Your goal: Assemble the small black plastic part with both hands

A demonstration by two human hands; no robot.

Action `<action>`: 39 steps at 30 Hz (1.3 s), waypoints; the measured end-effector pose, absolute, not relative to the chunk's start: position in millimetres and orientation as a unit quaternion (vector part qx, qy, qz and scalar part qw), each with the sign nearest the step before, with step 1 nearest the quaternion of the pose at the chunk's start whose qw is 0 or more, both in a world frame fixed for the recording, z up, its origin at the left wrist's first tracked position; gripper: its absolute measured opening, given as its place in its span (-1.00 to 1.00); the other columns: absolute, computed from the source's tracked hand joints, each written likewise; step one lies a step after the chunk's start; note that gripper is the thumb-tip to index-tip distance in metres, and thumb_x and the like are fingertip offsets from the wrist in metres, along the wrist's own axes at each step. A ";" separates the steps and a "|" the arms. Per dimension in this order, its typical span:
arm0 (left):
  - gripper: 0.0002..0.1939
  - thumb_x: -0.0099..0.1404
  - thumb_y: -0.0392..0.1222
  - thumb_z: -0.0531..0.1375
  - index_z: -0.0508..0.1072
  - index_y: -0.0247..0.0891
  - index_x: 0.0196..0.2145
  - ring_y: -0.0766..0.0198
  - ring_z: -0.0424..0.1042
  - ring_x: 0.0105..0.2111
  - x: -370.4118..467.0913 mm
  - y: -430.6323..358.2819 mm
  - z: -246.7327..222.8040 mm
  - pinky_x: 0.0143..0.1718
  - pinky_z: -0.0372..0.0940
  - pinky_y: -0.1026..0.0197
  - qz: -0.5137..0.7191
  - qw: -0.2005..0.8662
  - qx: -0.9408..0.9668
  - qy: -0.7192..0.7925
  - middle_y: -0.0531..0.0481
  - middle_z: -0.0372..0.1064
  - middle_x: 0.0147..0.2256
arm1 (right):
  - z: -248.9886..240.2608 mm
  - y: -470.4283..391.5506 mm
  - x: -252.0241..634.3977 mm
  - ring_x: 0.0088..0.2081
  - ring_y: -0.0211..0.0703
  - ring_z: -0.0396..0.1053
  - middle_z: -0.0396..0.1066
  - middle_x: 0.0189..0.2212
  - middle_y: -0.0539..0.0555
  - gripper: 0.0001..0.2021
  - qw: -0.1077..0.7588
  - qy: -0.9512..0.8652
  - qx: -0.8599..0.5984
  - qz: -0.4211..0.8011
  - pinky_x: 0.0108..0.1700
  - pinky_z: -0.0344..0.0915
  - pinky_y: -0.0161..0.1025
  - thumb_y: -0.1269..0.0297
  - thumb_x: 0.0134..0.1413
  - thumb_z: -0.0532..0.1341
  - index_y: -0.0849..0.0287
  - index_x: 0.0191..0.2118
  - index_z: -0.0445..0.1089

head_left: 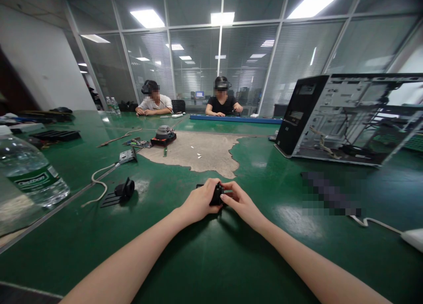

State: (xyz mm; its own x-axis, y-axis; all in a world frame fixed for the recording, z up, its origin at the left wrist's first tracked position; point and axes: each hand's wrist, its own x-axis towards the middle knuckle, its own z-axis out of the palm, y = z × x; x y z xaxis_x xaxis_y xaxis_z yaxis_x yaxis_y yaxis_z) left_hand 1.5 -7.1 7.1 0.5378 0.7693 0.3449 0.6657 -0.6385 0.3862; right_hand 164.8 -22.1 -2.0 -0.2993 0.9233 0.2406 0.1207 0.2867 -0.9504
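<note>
A small black part (216,195) is between my two hands, just above the green table (205,260). My left hand (201,200) wraps round its left side, with the thumb low and the fingers over the top. From the right, the thumb and fingers of my right hand (238,202) pinch at the same part. Its details are mostly covered by my fingers. Another black plastic piece with long prongs (124,190) lies on the table to the left, beside a white cable (101,183) and a small metal box (128,155).
An opened computer case (307,114) stands at the right. A water bottle (33,176) is at the left edge. A black and silver component (164,135) and a circuit board (138,142) lie farther back. Two people sit across the table. A white cable (380,222) runs at right.
</note>
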 end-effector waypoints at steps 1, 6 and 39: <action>-0.40 0.01 -0.19 0.20 0.00 -0.15 -0.02 0.13 0.36 -0.24 1.6 -7.4 7.3 -0.27 0.27 0.13 0.247 0.103 0.871 0.413 -0.07 0.14 -0.06 | -2.2 -22.1 164.8 -0.22 -0.21 0.31 0.28 -0.23 0.04 -0.77 0.447 -0.667 -0.388 0.454 -0.17 0.29 -0.20 0.23 0.00 0.12 0.13 -0.18 0.19; -0.39 0.00 -0.19 0.20 0.00 -0.16 -0.02 0.12 0.36 -0.23 1.5 -7.6 7.5 -0.26 0.27 0.12 0.244 0.100 0.870 0.418 -0.08 0.15 -0.07 | -3.4 -21.5 163.2 -0.23 -0.21 0.31 0.28 -0.24 0.05 -0.78 0.454 -0.661 -0.378 0.464 -0.20 0.29 -0.20 0.22 0.00 0.12 0.13 -0.20 0.18; -0.36 -0.01 -0.20 0.21 0.01 -0.15 -0.01 0.11 0.34 -0.21 0.6 -7.4 8.2 -0.25 0.26 0.12 0.245 0.118 0.866 0.419 -0.09 0.13 -0.05 | -3.5 -23.3 161.8 -0.22 -0.22 0.32 0.28 -0.26 0.02 -0.78 0.455 -0.668 -0.370 0.457 -0.19 0.30 -0.22 0.20 0.02 0.10 0.11 -0.19 0.17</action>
State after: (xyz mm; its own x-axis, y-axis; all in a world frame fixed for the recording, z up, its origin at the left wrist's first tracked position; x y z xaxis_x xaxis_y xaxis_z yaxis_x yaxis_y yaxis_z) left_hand 0.6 -7.4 8.2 0.5287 0.7840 0.3252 0.6685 -0.6208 0.4096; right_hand 161.8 -23.3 -3.5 -0.3121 0.9108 0.2704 0.0779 0.3082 -0.9481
